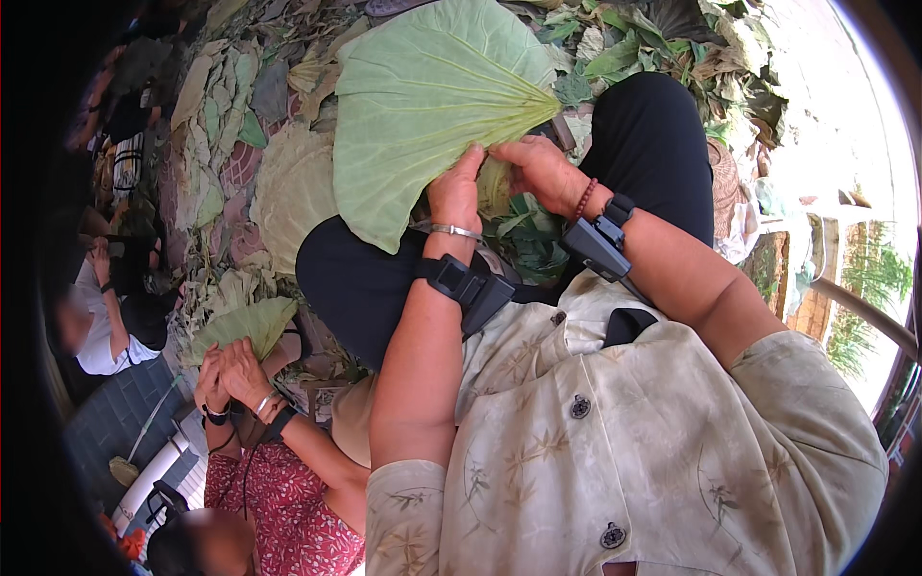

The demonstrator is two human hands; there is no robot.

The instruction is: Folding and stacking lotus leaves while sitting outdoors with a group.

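Note:
A big pale green lotus leaf [432, 106], apparently folded into a fan shape, spreads out in front of me above my knees. Its veins run together at a point on its right side. My left hand [455, 197] is closed on the leaf's near edge, thumb on top and the other fingers mostly hidden. Close beside it, my right hand [543, 171] pinches the same edge with curled fingers. The thumb and fingertips of the two hands almost meet there. Each wrist carries a black strapped-on device.
Dry and green leaves [230, 106] litter the ground ahead and to the left. At my left a co-worker in a red patterned top [298, 499] holds another folded leaf [245, 326]. Farther left sits another person [106, 326]. My dark-trousered knees [653, 144] flank more leaves.

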